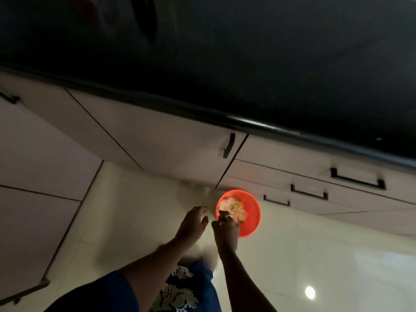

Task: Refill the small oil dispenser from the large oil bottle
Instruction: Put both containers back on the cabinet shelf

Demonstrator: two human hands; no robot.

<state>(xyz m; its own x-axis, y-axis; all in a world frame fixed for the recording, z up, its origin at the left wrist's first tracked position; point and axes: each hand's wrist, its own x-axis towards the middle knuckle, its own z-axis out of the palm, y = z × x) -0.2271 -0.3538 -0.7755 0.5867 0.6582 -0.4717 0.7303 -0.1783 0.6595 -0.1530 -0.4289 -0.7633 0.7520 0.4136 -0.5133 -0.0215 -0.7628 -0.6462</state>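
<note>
By red bin point(252, 219): both hands point(192, 222) point(225, 227)

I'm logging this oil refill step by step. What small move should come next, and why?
Probably lift both hands away from the red bin and turn up to the counter. The right hand is curled over the bin's scraps, the left hand hovers open beside it, and nothing for the refill is in view.
</note>
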